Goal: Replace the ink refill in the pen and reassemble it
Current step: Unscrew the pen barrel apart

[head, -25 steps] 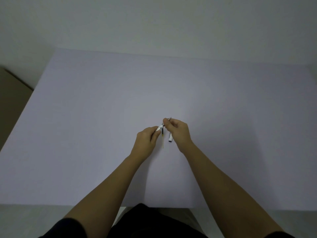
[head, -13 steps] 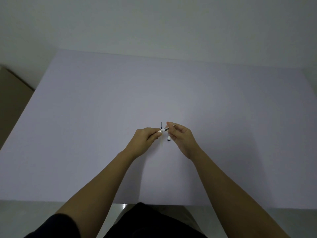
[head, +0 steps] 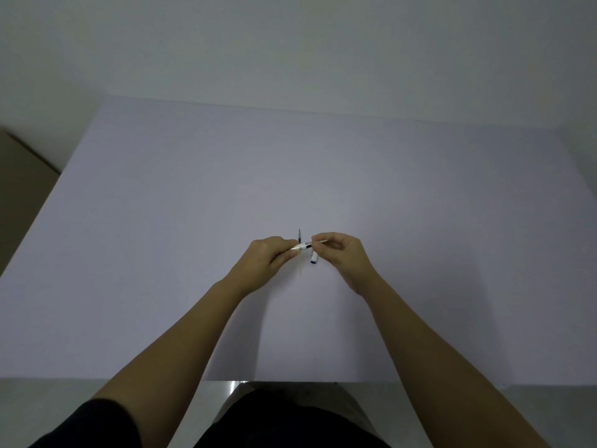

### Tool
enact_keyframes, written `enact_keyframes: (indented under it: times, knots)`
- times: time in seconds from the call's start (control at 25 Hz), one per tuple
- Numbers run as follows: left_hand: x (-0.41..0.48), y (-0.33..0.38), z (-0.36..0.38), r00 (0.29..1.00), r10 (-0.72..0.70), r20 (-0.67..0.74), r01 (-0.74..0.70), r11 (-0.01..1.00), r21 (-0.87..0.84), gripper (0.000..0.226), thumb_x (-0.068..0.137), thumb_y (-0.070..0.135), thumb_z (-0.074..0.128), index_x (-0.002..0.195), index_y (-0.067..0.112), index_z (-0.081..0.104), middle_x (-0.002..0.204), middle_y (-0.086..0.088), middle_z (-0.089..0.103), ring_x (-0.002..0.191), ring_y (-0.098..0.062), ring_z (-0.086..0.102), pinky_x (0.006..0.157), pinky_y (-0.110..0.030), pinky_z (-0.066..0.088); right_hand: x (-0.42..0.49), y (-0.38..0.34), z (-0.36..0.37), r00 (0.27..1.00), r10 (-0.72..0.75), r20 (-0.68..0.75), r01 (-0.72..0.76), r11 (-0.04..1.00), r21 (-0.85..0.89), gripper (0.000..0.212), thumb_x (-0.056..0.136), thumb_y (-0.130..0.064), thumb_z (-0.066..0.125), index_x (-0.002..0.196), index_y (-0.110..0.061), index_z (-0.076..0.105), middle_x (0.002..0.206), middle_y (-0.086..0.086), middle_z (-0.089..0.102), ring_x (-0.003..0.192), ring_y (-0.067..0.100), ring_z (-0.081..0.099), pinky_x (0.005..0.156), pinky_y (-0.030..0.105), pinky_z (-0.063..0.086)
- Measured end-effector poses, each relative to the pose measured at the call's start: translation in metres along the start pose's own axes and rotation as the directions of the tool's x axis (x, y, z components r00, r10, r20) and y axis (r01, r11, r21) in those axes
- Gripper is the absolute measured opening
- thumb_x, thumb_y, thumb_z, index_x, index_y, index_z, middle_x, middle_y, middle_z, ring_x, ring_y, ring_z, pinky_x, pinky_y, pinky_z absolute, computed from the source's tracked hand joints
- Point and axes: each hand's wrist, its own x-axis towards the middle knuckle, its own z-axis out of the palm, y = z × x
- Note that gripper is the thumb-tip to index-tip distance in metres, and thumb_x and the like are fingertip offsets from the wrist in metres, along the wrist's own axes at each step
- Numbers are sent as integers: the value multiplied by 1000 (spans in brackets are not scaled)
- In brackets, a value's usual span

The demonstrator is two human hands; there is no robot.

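My left hand [head: 266, 258] pinches the end of a white pen barrel [head: 297, 248] over the middle of the table. My right hand [head: 344, 253] pinches a thin ink refill [head: 315, 243], dark near the barrel and pale at my fingers, which bridges the gap between both hands. A second refill [head: 299, 236] lies on the table pointing away from me, its dark tip showing above my hands and its pale tail below them. A short white pen piece with a dark end [head: 313, 258] sits just under my right fingers; whether I hold it or it lies on the table is unclear.
The pale lilac table [head: 193, 205] spreads wide around both hands. Its near edge runs just in front of my body, and its left edge drops to a brown floor [head: 19, 176]. A plain wall stands behind the far edge.
My hands have drawn apart, the right one shifting to the right. More of the thin refill now shows between the barrel and my right fingers.
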Motion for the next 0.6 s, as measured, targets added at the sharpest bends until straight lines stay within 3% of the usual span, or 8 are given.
enact_keyframes:
  times: [0.12,0.24,0.4,0.52,0.6]
  knots:
    - [-1,2,-1,1000,7,-22,-7,1000,-9,20,94,24,50,106,20,66,66,9,51,65,-2,50,65,-7,37,1,-2,1,1000,-3,3,3,1000,15,10,80,-10,69,83,-19,72,71,-10,74,74,4,67,71,16,51]
    - [0,3,0,1000,18,-12,-18,1000,22,21,94,24,50,107,17,65,71,3,56,64,-9,47,62,-8,35,3,-4,0,1000,23,8,-23,999,-41,4,80,-20,71,76,-19,73,64,-8,71,66,5,65,69,20,52]
    - [2,4,-1,1000,22,4,-22,999,38,21,94,22,50,108,16,65,73,-2,59,66,-13,49,63,-11,36,6,-9,-5,999,4,41,1,993,-118,12,77,-9,73,74,-21,72,71,-9,73,73,6,67,73,17,52]
    - [2,5,-1,999,37,8,-37,997,60,21,93,21,51,108,15,65,75,-6,62,66,-14,49,63,-10,36,7,-14,-6,999,-3,34,9,980,-199,6,78,-26,72,73,-24,74,72,-2,72,71,8,66,71,21,53]
    - [1,5,-1,998,58,29,-61,994,86,22,93,21,51,109,15,65,76,-6,63,66,-13,49,62,-10,35,8,-17,-7,999,-17,49,29,964,-265,7,79,-24,72,72,-25,74,75,1,74,75,10,68,77,26,55]
